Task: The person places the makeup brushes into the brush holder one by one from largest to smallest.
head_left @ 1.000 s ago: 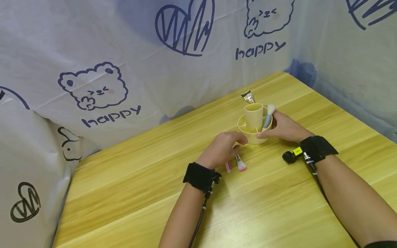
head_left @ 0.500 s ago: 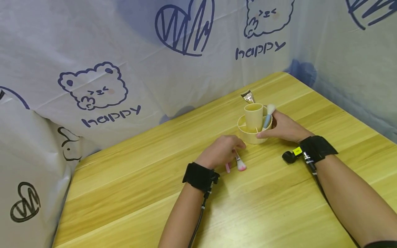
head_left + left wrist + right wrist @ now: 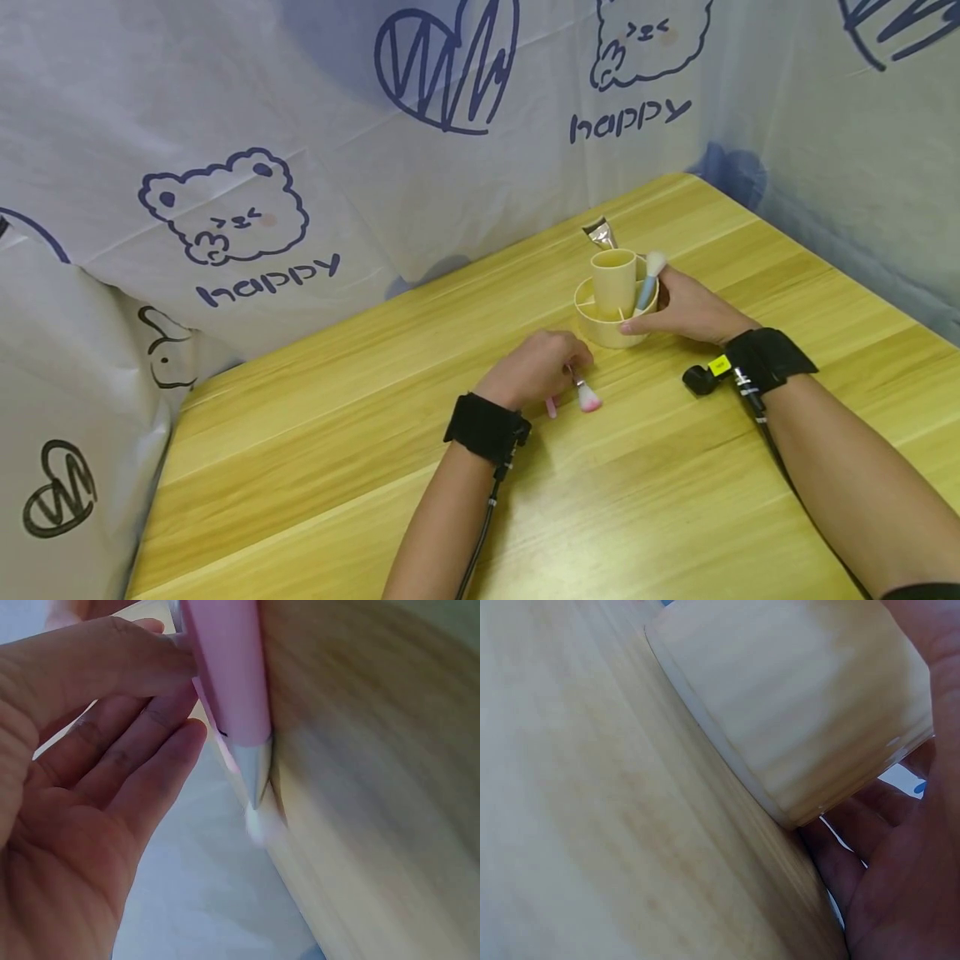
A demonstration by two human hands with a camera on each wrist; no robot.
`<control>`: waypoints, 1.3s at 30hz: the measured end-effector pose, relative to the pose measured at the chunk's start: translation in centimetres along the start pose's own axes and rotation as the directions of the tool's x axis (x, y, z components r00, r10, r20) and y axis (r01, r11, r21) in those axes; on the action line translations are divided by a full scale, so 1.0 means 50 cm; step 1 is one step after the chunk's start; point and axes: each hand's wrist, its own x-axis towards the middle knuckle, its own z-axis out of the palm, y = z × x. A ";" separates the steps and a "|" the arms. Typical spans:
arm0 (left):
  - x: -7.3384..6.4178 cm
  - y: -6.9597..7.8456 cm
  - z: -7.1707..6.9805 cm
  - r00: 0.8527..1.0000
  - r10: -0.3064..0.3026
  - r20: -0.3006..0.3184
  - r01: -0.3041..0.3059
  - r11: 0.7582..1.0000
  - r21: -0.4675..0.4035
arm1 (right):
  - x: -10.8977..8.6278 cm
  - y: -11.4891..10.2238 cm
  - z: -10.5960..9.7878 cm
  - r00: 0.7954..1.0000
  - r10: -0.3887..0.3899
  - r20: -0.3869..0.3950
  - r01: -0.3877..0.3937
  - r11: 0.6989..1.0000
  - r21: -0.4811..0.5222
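A screened-off workspace, room type unclear: bear-printed sheeting (image 3: 337,108) across the upper frame borders a wood-grain counter (image 3: 315,475).

Smooth plastic-looking holder (image 3: 604,334), glossy wood-grain table (image 3: 337,467), shiny metallic brush ferrule (image 3: 251,759)

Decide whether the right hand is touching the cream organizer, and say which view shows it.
Touching: the head view shows the right hand gripping the cream organizer, its thumb against the outer wall.
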 end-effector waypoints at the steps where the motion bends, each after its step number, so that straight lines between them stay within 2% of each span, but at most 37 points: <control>1: 0.000 -0.001 0.001 1.000 0.003 0.002 -0.003 1.000 0.003 | 0.000 0.000 0.000 1.000 0.000 0.001 0.000 1.000 0.000; 8: 0.003 0.001 0.006 0.999 0.047 0.000 -0.047 0.995 0.084 | 0.001 0.000 0.001 1.000 -0.001 -0.003 0.001 1.000 -0.002; 13: 0.005 0.003 0.010 0.994 0.106 -0.019 -0.100 0.976 0.191 | 0.001 0.000 0.002 1.000 -0.002 -0.004 0.002 1.000 -0.005; 16: 0.005 0.004 0.012 0.994 0.105 -0.019 -0.100 0.976 0.193 | 0.001 0.001 0.001 1.000 0.001 -0.004 -0.001 1.000 -0.007; 20: 0.004 0.005 0.012 0.995 0.093 -0.026 -0.088 0.985 0.150 | 0.001 0.003 0.000 1.000 0.008 -0.003 -0.008 1.000 -0.010; 23: 0.005 0.005 0.012 0.991 0.120 -0.052 -0.108 0.977 0.181 | 0.002 0.003 0.001 1.000 0.011 -0.002 -0.011 1.000 -0.012; 26: 0.007 0.004 0.013 0.979 0.183 -0.086 -0.156 0.954 0.256 | 0.002 0.003 0.001 1.000 0.012 -0.002 -0.012 1.000 -0.013; 32: 0.008 0.009 0.013 0.942 0.310 -0.130 -0.250 0.904 0.347 | 0.003 0.002 0.002 1.000 0.006 -0.002 -0.006 1.000 -0.014; 35: 0.008 0.014 0.013 0.926 0.343 -0.159 -0.267 0.891 0.366 | 0.003 0.003 0.002 1.000 0.005 -0.003 -0.005 1.000 -0.014; 39: 0.006 0.019 0.012 0.902 0.378 -0.208 -0.291 0.888 0.355 | 0.002 0.006 0.001 1.000 -0.002 -0.006 0.002 1.000 -0.007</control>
